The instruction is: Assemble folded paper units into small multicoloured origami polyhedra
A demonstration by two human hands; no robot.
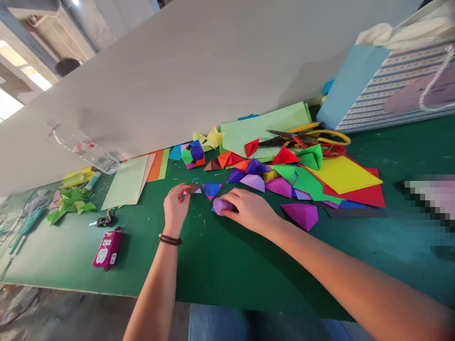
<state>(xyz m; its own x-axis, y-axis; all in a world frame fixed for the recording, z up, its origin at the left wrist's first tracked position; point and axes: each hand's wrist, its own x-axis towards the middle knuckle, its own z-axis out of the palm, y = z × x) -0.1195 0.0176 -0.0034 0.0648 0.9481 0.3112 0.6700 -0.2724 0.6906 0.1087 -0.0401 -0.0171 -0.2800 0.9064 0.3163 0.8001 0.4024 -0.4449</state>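
No words, numbers or logos are legible in this view.

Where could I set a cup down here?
Green tabletop shows between the magenta pouch and the left hand, and below the black paper sheet, right of the magenta paper pyramid. It's crowded behind the right hand, among the folded paper pieces.

Bright room, soft light
Light comes from a window (pixel 9 105) at ten o'clock — soft shadows lie under the left hand (pixel 177 208) and right hand (pixel 250 210), a blocky blur (pixel 432 201) sits at three o'clock, and the edges bend.
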